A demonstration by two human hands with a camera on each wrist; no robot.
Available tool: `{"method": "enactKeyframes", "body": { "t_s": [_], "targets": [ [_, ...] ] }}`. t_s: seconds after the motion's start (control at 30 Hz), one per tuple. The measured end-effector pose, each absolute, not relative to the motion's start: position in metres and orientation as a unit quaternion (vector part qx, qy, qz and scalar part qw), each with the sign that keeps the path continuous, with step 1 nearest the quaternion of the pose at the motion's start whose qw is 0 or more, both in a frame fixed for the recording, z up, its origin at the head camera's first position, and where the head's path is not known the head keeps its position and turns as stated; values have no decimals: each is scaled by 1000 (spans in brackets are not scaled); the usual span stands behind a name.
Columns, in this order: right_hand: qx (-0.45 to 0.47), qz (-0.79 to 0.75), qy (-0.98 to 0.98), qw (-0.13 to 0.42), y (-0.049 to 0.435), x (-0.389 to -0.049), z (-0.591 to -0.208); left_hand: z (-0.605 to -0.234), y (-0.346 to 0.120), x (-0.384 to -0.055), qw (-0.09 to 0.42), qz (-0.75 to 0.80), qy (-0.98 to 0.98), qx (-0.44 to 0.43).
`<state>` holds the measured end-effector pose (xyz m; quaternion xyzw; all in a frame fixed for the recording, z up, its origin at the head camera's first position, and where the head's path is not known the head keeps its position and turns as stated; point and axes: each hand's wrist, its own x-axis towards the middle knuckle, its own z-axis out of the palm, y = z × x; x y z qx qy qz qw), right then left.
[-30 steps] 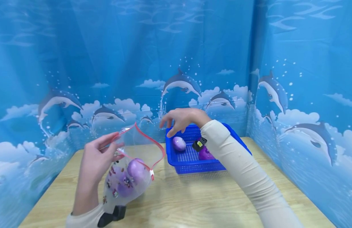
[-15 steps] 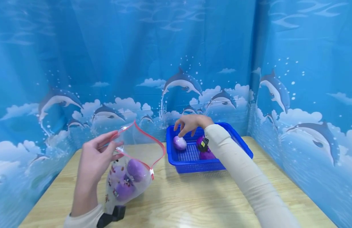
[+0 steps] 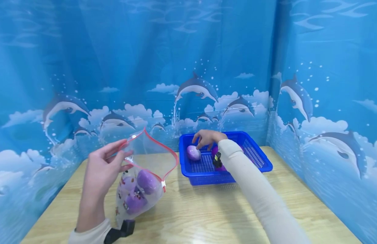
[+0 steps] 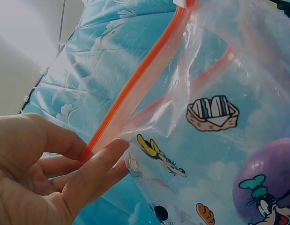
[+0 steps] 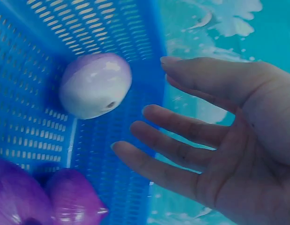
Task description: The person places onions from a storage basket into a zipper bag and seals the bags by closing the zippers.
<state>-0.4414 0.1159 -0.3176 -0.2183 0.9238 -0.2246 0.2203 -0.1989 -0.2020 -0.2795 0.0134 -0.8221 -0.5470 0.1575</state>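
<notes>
My left hand (image 3: 104,167) pinches the rim of a clear zip bag (image 4: 135,79) with a red zip edge and printed cartoon figures. Its mouth gapes toward the basket, and several purple rounded things (image 3: 136,201) lie inside. Over the left part of a blue plastic basket (image 3: 212,177) is my right hand (image 3: 206,137), fingers spread and holding nothing. Beside them, in a corner of the basket, sits a glossy purple-and-white rounded thing (image 5: 95,86), like a toy vegetable. Two darker purple ones, one a pointed onion-like shape (image 5: 75,196), lie nearby in the right wrist view.
Both the bag and the basket are over a light wooden table (image 3: 188,210). Blue curtains (image 3: 139,67) printed with dolphins stand behind and at the sides. The right sleeve (image 3: 258,193) crosses in front of the basket.
My right hand has moved down and to the right, lower over the basket and close to the purple-and-white thing. The left hand keeps holding the bag in nearly the same place.
</notes>
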Motion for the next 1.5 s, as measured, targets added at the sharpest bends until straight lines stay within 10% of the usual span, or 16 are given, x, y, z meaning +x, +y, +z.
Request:
{"method": "enactKeyframes", "body": {
  "t_s": [1.5],
  "targets": [
    [-131, -318, 915, 212, 103, -457, -384, -280, -202, -200, 146, -548, -823, 6]
  ]
}}
